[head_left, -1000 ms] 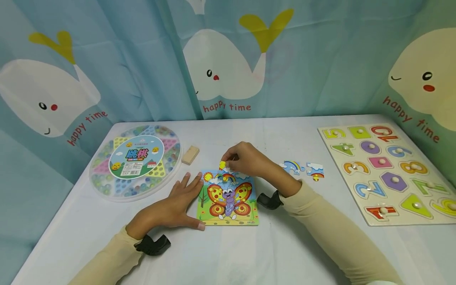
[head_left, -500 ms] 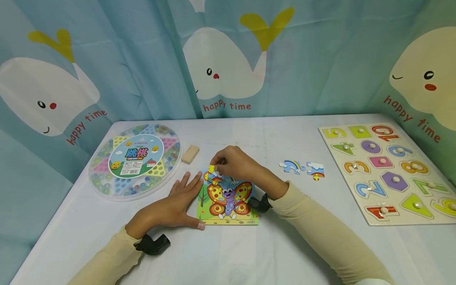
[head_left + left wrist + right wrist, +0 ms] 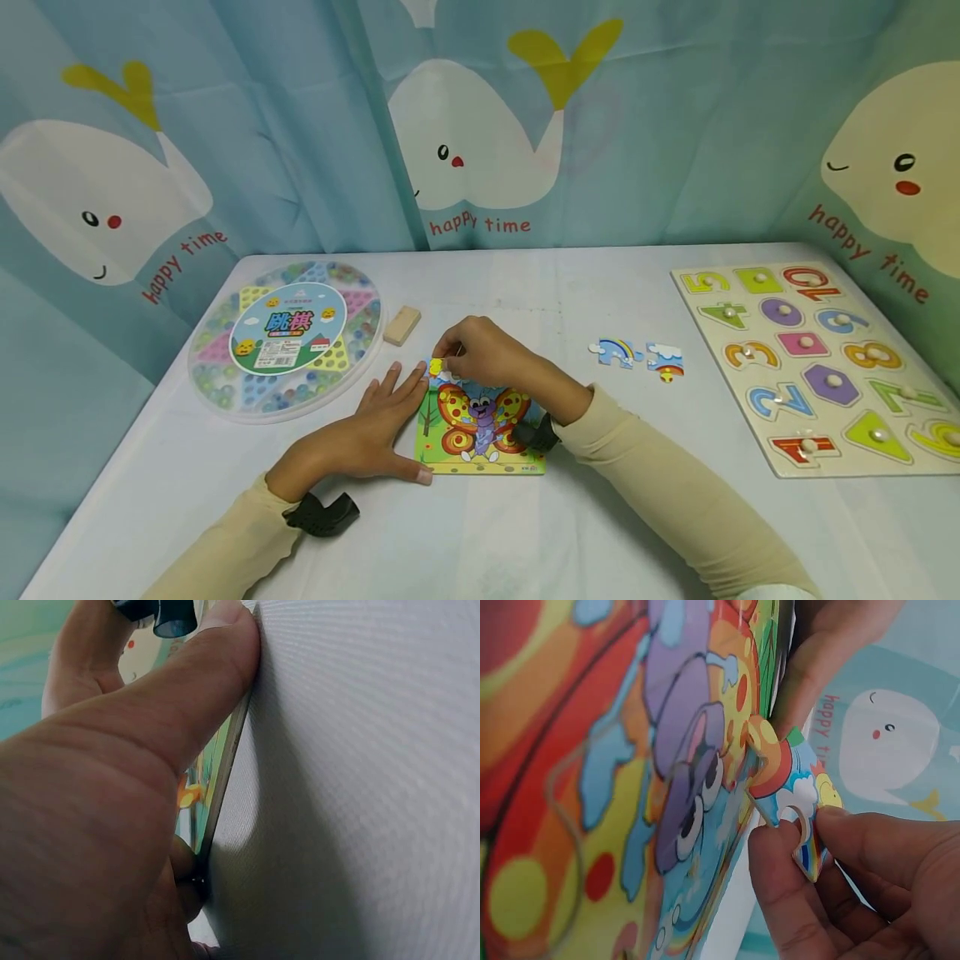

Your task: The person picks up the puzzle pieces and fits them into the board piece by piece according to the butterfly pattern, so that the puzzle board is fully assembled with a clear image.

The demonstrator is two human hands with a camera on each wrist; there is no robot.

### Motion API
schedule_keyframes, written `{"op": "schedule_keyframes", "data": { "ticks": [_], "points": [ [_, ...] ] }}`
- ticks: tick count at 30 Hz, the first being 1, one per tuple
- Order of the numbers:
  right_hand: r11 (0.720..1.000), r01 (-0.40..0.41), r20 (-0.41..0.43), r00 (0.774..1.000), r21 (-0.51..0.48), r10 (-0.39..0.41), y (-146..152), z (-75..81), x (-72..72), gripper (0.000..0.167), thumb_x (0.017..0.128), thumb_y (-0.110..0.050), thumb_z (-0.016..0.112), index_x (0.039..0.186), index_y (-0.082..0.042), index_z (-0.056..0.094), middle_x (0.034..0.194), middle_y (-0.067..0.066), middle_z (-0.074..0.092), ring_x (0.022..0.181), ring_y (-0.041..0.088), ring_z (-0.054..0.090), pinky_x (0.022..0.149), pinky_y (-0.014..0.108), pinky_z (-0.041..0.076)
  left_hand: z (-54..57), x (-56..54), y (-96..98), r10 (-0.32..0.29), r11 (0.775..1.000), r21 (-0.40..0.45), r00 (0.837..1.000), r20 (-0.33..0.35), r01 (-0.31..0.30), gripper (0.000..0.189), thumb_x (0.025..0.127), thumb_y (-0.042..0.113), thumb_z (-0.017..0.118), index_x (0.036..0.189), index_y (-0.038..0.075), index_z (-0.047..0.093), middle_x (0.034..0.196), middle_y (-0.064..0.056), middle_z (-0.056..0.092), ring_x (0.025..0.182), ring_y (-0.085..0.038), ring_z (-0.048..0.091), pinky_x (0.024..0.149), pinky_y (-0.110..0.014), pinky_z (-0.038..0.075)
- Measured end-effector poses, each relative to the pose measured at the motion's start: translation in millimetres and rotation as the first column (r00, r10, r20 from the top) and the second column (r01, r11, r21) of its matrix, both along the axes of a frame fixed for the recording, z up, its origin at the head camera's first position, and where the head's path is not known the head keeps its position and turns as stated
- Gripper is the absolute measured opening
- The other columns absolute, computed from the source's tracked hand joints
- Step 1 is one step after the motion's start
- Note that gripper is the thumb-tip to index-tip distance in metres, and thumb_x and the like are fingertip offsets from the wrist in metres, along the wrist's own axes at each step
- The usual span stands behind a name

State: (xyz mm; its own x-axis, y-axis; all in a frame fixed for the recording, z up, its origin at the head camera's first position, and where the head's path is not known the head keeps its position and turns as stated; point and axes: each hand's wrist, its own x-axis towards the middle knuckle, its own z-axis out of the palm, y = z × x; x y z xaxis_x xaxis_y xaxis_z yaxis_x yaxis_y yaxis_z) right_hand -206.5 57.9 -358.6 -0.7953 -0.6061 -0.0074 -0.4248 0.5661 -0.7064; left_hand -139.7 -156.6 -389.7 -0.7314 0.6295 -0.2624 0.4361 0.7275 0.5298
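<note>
A butterfly jigsaw puzzle lies on the white table in front of me. My left hand is spread flat at its left side, the thumb and fingertips touching the puzzle's edge. My right hand is over the top left corner and pinches a puzzle piece between thumb and fingers. That piece carries a rainbow, a white cloud and a yellow sun; in the right wrist view it stands tilted, its lower edge close to the puzzle's surface. The puzzle's upper part is partly hidden under the right hand in the head view.
Two loose puzzle pieces lie to the right, one with a rainbow and one with clouds. A number peg board is further right. At the left are a round marble game box and a small wooden block.
My right hand has moved left and toward me with the pinched piece, from the puzzle's top middle to its top left corner. The left hand stays in place.
</note>
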Motion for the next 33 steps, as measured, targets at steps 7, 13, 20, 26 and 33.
{"op": "schedule_keyframes", "data": {
  "ticks": [7, 13, 20, 26, 33],
  "points": [
    [0.999, 0.028, -0.020, 0.999, 0.042, -0.027, -2.6, -1.4, 1.8, 0.007, 0.091, -0.004, 0.066, 0.093, -0.003, 0.073, 0.086, 0.001, 0.068, 0.073, 0.012, 0.058, 0.066, 0.023, 0.049, 0.4, 0.1, 0.5, -0.003, 1.000, 0.001, 1.000, -0.001, 0.003, 0.121, 0.073, 0.060, 0.077, 0.155, 0.004, 0.008, 0.162, -0.004, -0.009, 0.144, -0.030, -0.021, 0.112, -0.057, -0.008],
    [0.996, 0.048, -0.021, 0.999, 0.076, -0.047, -4.0, -0.8, 4.0, 0.008, 0.089, -0.003, 0.068, 0.096, -0.003, 0.072, 0.093, 0.004, 0.067, 0.081, 0.015, 0.060, 0.071, 0.026, 0.051, 0.9, 0.1, 0.5, -0.001, 1.000, 0.004, 1.000, -0.001, 0.001, 0.121, 0.073, 0.059, 0.077, 0.156, 0.004, 0.008, 0.162, -0.004, -0.009, 0.144, -0.031, -0.021, 0.112, -0.058, -0.008],
    [0.983, 0.047, -0.007, 0.999, 0.176, -0.047, -6.4, -2.1, 5.3, 0.022, 0.087, -0.005, 0.071, 0.108, -0.001, 0.072, 0.106, 0.007, 0.065, 0.098, 0.020, 0.060, 0.083, 0.032, 0.051, 0.9, 0.2, -0.4, -0.002, 1.000, 0.009, 1.000, -0.002, 0.002, 0.120, 0.074, 0.059, 0.077, 0.156, 0.004, 0.007, 0.162, -0.004, -0.009, 0.144, -0.031, -0.020, 0.112, -0.057, -0.008],
    [0.964, -0.005, -0.025, 1.000, 0.265, 0.012, -7.1, -3.0, 4.7, 0.033, 0.084, -0.009, 0.076, 0.116, -0.002, 0.071, 0.108, 0.008, 0.063, 0.098, 0.018, 0.057, 0.081, 0.029, 0.050, 1.9, 0.3, -0.1, -0.002, 1.000, 0.008, 1.000, 0.000, 0.002, 0.120, 0.074, 0.058, 0.077, 0.156, 0.003, 0.009, 0.162, -0.005, -0.008, 0.144, -0.031, -0.020, 0.112, -0.058, -0.008],
    [0.960, -0.018, -0.044, 0.999, 0.281, 0.031, -7.5, -2.9, 5.3, 0.035, 0.084, -0.010, 0.077, 0.118, -0.004, 0.070, 0.105, 0.007, 0.061, 0.097, 0.020, 0.054, 0.080, 0.030, 0.049, 1.2, 0.5, -0.5, -0.005, 1.000, 0.010, 1.000, -0.006, 0.005, 0.121, 0.074, 0.058, 0.077, 0.155, 0.003, 0.008, 0.162, -0.006, -0.008, 0.144, -0.032, -0.020, 0.112, -0.058, -0.007]
  ]
}}
